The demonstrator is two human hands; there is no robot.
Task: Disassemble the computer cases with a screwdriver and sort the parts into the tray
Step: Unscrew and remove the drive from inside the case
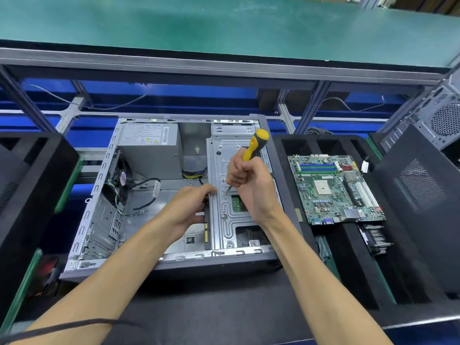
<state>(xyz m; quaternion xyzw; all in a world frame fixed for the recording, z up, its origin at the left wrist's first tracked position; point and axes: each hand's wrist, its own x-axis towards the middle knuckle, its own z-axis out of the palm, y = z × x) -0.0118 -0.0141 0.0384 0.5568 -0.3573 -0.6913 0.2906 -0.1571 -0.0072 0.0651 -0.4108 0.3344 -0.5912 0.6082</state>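
I am at the unscrewing step on the open grey steel computer case, which lies on its side in the middle of the dark work surface with its side panel off. My right hand is curled in a full fist around the yellow-and-black-handled screwdriver, handle tilted up and away from me, the thin metal shaft angling down to a small screw on the silver stamped-metal drive bracket in the case's right half. The tip looks to be at or in the screw head, though it is too small for me to say it is seated. My left hand rests against the bracket's left edge, fingers bent and pinching that edge to steady it. The grey power supply box with its white label sits in the far left corner of the case, and a small black fan hangs by the left wall with loose wires around it. The green motherboard is already out and lies in the black foam tray just right of the case. I judge the job partly done: board sorted, bracket, supply and fan still in. Next I would need firm downward pressure while turning, keeping the shaft in line with the screw so it does not slip, then catch the freed screw and lift the bracket clear.
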